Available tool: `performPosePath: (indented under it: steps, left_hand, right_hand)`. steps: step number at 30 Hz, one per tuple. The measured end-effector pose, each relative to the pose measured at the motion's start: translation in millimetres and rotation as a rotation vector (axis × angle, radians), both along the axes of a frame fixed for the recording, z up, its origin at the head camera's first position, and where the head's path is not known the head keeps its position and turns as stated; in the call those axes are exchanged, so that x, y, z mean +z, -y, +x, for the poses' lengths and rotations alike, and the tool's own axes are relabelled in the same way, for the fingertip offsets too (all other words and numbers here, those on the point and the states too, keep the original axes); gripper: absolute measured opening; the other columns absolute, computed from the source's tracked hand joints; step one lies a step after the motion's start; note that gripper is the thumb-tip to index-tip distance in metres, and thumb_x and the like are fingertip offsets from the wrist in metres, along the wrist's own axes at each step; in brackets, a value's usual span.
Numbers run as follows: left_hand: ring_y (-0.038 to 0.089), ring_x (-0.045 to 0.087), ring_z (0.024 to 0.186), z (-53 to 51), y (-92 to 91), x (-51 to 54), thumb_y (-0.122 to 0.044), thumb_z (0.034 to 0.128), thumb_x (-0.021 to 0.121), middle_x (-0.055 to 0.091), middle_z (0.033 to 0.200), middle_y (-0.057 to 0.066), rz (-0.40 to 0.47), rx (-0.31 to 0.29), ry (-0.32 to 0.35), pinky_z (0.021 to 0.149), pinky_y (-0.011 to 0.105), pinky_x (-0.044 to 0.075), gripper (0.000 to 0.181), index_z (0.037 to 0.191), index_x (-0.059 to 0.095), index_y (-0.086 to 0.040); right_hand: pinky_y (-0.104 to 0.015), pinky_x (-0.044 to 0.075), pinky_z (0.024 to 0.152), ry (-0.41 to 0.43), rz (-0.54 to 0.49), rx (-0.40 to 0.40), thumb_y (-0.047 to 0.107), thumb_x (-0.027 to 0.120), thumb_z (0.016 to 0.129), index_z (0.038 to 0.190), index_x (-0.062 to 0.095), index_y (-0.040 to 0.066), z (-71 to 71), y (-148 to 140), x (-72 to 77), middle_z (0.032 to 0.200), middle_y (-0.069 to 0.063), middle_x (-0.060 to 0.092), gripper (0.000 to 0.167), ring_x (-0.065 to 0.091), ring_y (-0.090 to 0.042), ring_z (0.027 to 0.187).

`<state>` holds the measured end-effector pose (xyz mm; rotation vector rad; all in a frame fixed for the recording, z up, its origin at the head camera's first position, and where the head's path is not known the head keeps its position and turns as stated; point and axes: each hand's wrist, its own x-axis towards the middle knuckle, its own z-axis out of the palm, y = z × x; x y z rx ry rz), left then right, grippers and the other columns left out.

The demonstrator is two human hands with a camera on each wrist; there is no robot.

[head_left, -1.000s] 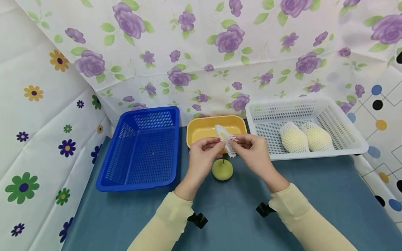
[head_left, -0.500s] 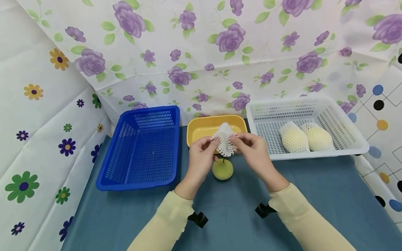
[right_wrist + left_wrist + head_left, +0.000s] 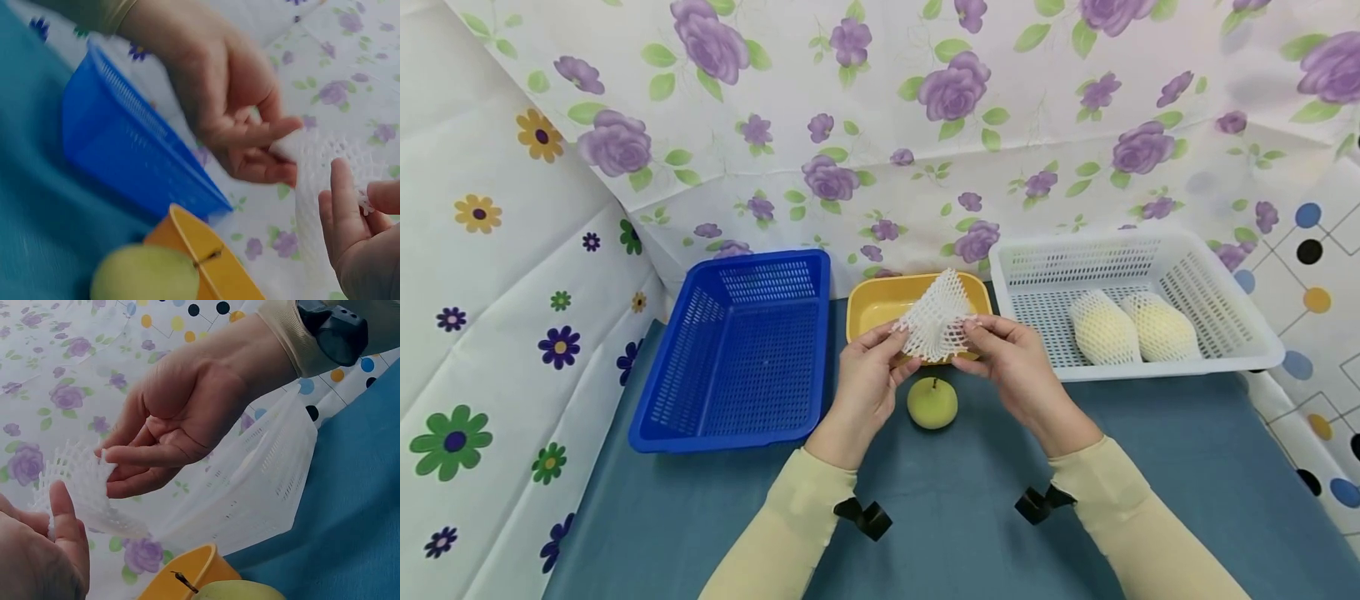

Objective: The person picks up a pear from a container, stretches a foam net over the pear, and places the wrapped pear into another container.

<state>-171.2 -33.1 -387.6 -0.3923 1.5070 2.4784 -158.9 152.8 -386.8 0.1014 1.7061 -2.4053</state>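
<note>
Between both hands a white foam fruit net [image 3: 936, 321] is held up, spread wide with its mesh edge facing the person. The left hand [image 3: 868, 375] pinches its left edge between thumb and fingers. On the opposite edge the right hand [image 3: 1011, 367] pinches it the same way, as the left wrist view also shows at the net's rim [image 3: 78, 478]. Just below the hands a green pear [image 3: 932, 403] with a dark stem stands on the blue-green table, touched by neither hand. Behind the net is a yellow tray [image 3: 865, 304], partly hidden by it.
A blue basket [image 3: 733, 437] stands at the left. On the right a white basket [image 3: 1150, 369] holds two pale fruits [image 3: 1105, 329] in foam nets. A flowered cloth [image 3: 880, 100] hangs behind the containers.
The net has gone from a narrow folded strip to a wide, opened-out shape. Both hands still pinch it; they have turned slightly and spread a little apart. The pear has stayed put.
</note>
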Motion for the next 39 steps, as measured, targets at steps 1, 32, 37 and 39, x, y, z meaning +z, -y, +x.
performPosePath:
  steps: [1, 32, 37, 39]
  left_hand:
    - [0.013, 0.061, 0.075, 0.1, -0.2, -0.1, -0.011, 0.0884, 0.064, 0.06, 0.107, 0.01, 0.011, 0.003, 0.006, 0.063, 0.019, 0.056, 0.024, 0.112, 0.064, -0.006]
    - [0.015, 0.061, 0.085, 4.8, -6.5, -11.3, -0.018, 0.0815, 0.073, 0.067, 0.092, 0.0, -0.215, -0.066, -0.281, 0.081, 0.03, 0.054, 0.024, 0.102, 0.068, -0.005]
    - [0.013, 0.059, 0.084, 4.3, -3.7, -10.6, -0.021, 0.0814, 0.073, 0.067, 0.094, -0.001, -0.243, -0.096, -0.338, 0.081, 0.031, 0.054, 0.028, 0.105, 0.069, -0.007]
    - [0.013, 0.06, 0.086, 3.9, -2.5, -9.9, -0.024, 0.083, 0.071, 0.067, 0.095, 0.0, -0.228, -0.11, -0.34, 0.085, 0.033, 0.054, 0.029, 0.105, 0.069, -0.006]
  right_hand:
    - [-0.029, 0.057, 0.079, 0.028, -0.041, 0.004, 0.027, 0.064, 0.089, 0.118, 0.055, 0.0, -0.3, 0, 1.2, 0.113, -0.01, 0.056, 0.04, 0.063, -0.017, 0.096]
    - [-0.036, 0.044, 0.103, 0.029, -0.301, -0.125, 0.027, 0.051, 0.097, 0.124, 0.047, 0.005, 3.0, 13, -6.7, 0.11, -0.007, 0.053, 0.036, 0.054, -0.02, 0.108]
    - [-0.033, 0.052, 0.092, -0.074, -0.086, -0.173, 0.029, 0.057, 0.094, 0.105, 0.058, 0.003, 4.0, 12, -10.0, 0.106, -0.005, 0.056, 0.028, 0.062, -0.015, 0.095]
    - [-0.033, 0.054, 0.088, -0.106, -0.023, -0.182, 0.029, 0.06, 0.092, 0.098, 0.06, 0.004, 3.6, 12, -11.1, 0.1, -0.004, 0.057, 0.026, 0.063, -0.015, 0.09]
